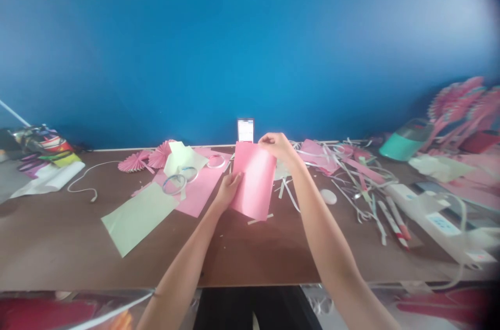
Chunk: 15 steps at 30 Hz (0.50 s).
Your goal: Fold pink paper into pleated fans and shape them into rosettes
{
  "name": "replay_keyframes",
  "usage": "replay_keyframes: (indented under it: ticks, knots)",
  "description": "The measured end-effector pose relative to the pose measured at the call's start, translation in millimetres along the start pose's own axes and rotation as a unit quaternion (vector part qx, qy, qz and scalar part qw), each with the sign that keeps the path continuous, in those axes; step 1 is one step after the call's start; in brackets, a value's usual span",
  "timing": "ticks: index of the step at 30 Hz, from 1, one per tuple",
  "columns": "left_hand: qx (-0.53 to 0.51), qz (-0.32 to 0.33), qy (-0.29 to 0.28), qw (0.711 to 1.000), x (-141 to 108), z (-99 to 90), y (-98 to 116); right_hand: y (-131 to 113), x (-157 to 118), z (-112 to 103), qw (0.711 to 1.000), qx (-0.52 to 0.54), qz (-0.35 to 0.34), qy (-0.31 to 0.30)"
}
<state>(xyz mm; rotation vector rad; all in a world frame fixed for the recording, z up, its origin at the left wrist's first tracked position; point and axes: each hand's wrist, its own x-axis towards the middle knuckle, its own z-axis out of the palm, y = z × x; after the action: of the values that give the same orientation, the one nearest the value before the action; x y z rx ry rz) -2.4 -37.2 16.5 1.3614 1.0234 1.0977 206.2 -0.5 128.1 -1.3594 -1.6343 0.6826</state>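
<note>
A pink paper sheet point(254, 181) is held up above the brown table, in front of me. My left hand point(229, 188) grips its left edge, with the thumb on the near face. At the top right corner, my right hand point(274, 144) pinches the paper between bent fingers. Just behind the sheet stands a phone point(246, 130) with a lit screen, its lower part hidden by the paper. Left of my left hand lie another pink sheet point(201, 192), a pale green sheet point(140, 218) and clear tape rolls point(174, 184).
Pink paper fans point(135, 162) lie at the back left. To the right are tangled white strips point(351, 179), a white round object point(328, 197), markers point(392, 223), a long white power strip point(437, 226) and a teal container point(404, 141). A blue panel point(234, 49) rises behind the table point(253, 267).
</note>
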Motion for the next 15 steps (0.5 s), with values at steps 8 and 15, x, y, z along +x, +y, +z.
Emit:
replay_keyframes:
  ticks: [8,15]
  knots:
    - [0.016,0.033,0.104,0.994,7,-3.4,-8,-9,-5,10,0.995,0.07,0.075,-0.015]
    - [0.077,0.081,0.171,0.979,9,-5.7,-10,-3,-2,34,0.993,0.09,0.059,-0.056]
